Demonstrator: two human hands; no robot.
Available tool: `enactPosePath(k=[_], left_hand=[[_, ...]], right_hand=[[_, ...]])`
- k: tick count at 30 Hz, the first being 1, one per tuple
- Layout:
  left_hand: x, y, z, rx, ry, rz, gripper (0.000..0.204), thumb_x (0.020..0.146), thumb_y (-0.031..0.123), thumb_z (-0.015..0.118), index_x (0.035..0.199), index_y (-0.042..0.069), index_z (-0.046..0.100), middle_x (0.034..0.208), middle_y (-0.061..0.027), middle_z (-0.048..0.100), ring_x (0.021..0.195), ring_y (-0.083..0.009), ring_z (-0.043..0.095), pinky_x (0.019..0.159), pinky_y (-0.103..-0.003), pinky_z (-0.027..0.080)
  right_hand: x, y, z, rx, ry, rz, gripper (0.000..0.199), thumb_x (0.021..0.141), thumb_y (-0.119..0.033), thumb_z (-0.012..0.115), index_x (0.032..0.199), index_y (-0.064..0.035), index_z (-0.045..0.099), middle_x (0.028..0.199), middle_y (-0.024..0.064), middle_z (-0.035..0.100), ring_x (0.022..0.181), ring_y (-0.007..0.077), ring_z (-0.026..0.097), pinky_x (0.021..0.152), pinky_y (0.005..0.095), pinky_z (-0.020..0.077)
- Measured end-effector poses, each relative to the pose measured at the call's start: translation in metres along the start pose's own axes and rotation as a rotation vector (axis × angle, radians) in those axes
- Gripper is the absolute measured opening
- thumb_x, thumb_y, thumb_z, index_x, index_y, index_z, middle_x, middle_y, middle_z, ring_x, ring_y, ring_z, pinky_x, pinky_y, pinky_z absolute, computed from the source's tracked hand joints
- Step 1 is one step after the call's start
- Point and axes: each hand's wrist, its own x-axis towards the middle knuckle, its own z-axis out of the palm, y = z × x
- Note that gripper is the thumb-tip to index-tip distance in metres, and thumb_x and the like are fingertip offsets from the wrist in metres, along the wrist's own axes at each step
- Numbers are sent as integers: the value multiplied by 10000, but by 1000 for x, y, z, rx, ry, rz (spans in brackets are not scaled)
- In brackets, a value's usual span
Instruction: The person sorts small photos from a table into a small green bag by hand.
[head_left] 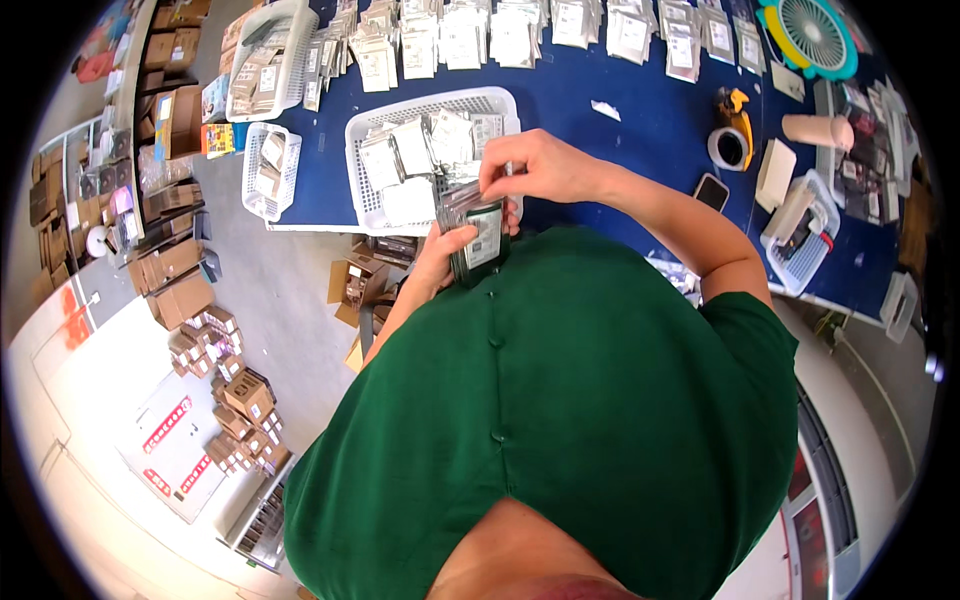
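Observation:
Close to my chest, my left hand [440, 252] is wrapped round a small stack of clear plastic packets [484, 240]. The front packet holds something dark with a white label. My right hand [530, 166] pinches the upper end of the packets, thumb and fingers together. Just beyond them on the blue table stands a white slotted basket [358, 170]. Several labelled packets [412, 145] lie in it. My hands cover its near right corner.
Rows of labelled packets [515, 40] line the table's far edge. To the left are a small white basket [286, 180] and a taller bin [300, 60]. On the right lie a tape dispenser [738, 125], a phone [711, 192], a blue-grey basket [800, 270] and a teal fan [815, 35].

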Motion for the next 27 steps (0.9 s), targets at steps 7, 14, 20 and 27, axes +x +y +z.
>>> enactPosePath(k=[7, 14, 20, 27], left_hand=[[-39, 19, -9, 66, -93, -111, 765, 779, 330, 751, 1379, -41, 455, 1253, -223, 619, 1129, -281, 643, 990, -386, 521], [-61, 17, -38, 19, -193, -62, 771, 781, 323, 744, 1375, -76, 457, 1308, -235, 584, 1152, -283, 632, 1004, -396, 517], [-62, 22, -45, -32, -283, -88, 793, 775, 353, 749, 1370, -87, 464, 1314, -221, 586, 1156, -290, 626, 1014, -405, 514], [-39, 9, -55, -93, -296, -111, 826, 769, 397, 746, 1382, -72, 453, 1292, -218, 597, 1107, -298, 641, 987, -412, 524]], right_hand=[[-8, -37, 44, -228, -30, 6, 77, 823, -56, 696, 843, -27, 627, 830, 45, 593, 761, 171, 612, 682, 318, 490], [9, -70, 45, -275, 58, -21, 94, 834, -113, 711, 837, -47, 645, 809, 6, 618, 745, 122, 574, 653, 297, 451], [14, -70, 37, -290, 193, -2, 123, 873, -129, 709, 936, -26, 691, 876, 28, 664, 795, 132, 602, 767, 296, 492], [3, -59, 51, -379, 240, -38, 96, 892, -83, 661, 957, -16, 679, 915, 65, 629, 858, 191, 623, 764, 309, 489]])
